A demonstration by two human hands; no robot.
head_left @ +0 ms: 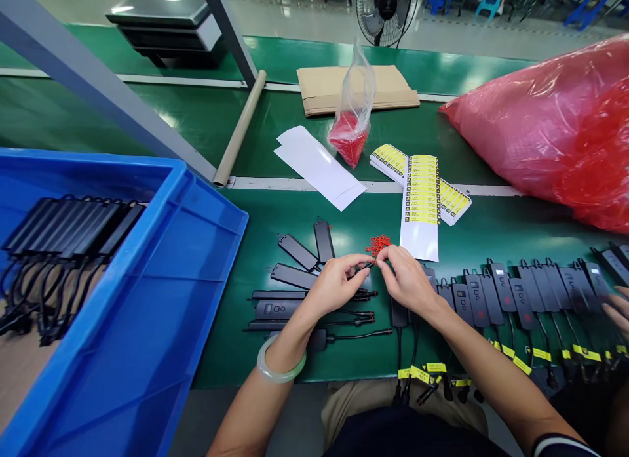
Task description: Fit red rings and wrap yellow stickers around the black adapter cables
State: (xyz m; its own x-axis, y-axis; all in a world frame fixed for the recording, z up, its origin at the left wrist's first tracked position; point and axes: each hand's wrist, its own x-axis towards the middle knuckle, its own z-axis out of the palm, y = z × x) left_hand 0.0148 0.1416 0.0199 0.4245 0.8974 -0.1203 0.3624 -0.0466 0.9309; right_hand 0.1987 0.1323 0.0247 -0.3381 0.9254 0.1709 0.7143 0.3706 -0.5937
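My left hand is closed around the black connector end of a cable. At its tip, my right hand pinches what looks like a small red rubber ring. Just beyond my fingertips lies a little pile of red rings. Several flat black control boxes with short cables lie under and left of my left forearm. To the right stretches a row of similar black boxes, many with yellow labels on their cables. Which box my held cable belongs to is hidden.
A blue bin with more black boxes stands left. Label sheets, white sheets, a clear bag of red rings and cardboard lie ahead. A large red bag and another person's hand are right.
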